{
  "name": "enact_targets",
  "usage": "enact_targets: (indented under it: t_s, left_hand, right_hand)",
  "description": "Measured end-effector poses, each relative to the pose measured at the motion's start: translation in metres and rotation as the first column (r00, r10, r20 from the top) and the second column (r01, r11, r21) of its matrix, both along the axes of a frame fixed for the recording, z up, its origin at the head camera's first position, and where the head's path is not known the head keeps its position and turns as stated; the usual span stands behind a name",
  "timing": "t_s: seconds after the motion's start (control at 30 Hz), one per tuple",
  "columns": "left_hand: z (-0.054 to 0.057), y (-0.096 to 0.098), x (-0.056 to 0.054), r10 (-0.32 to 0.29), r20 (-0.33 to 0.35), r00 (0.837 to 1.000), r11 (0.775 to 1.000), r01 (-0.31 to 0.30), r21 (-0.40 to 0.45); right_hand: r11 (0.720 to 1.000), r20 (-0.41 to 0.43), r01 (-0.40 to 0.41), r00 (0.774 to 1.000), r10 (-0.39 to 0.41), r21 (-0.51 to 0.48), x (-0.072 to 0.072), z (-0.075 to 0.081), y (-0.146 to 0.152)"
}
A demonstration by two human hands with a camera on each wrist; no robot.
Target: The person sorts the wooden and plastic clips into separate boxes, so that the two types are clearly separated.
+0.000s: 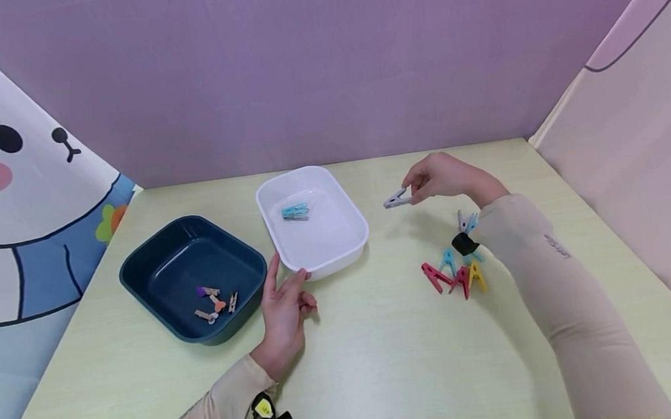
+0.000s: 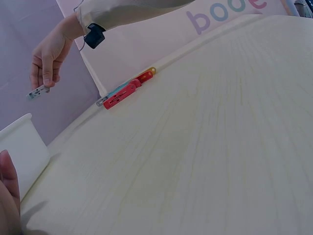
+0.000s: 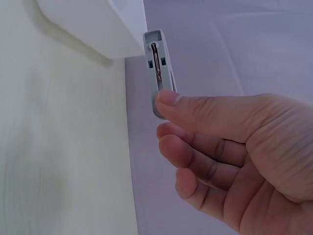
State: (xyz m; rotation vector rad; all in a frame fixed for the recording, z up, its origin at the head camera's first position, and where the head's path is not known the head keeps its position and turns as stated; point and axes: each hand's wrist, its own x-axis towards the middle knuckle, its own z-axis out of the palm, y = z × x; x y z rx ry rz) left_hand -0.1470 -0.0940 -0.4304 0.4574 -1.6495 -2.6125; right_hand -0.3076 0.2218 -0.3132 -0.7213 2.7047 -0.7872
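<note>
My right hand (image 1: 442,176) pinches a pale grey plastic clothespin (image 1: 396,199) between thumb and fingers, in the air to the right of the white basin (image 1: 351,221). The right wrist view shows the clothespin's metal spring (image 3: 156,61) and the thumb over one end. With thumb and index finger, my left hand (image 1: 285,315) holds the near left corner of that basin; its other fingers are curled. Inside the basin lie light blue clothespins (image 1: 295,212), close together. Below my right forearm, several plastic clothespins stand on the table, among them a red one (image 1: 435,276) and a yellow one (image 1: 477,276).
A dark blue basin (image 1: 142,303) stands left of the white one, close to my left hand. It contains several small wooden clothespins (image 1: 217,303), some with coloured decorations. A purple backdrop (image 1: 325,72) rises behind the pale table (image 1: 383,363), with printed panels on both sides.
</note>
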Motion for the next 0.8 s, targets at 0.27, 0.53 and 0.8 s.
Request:
enact_targets:
  t_s: [0.27, 0.53, 0.8]
  left_hand:
    - [0.000, 0.000, 0.000, 0.002, -0.016, 1.000, 1.000, -0.002, 0.008]
    - [0.001, 0.001, 0.001, 0.004, -0.011, 1.000, 1.000, -0.004, 0.007]
    - [0.002, 0.001, 0.000, 0.002, -0.006, 1.000, 1.000, -0.002, 0.013]
  right_hand:
    - [1.000, 0.023, 0.009, 1.000, -0.009, 0.000, -0.006, 0.009, -0.022]
    - [0.999, 0.010, -0.019, 1.000, 0.019, 0.034, -0.013, 0.018, -0.044]
    - [0.998, -0.011, -0.058, 0.998, 0.059, 0.034, -0.017, 0.021, -0.064]
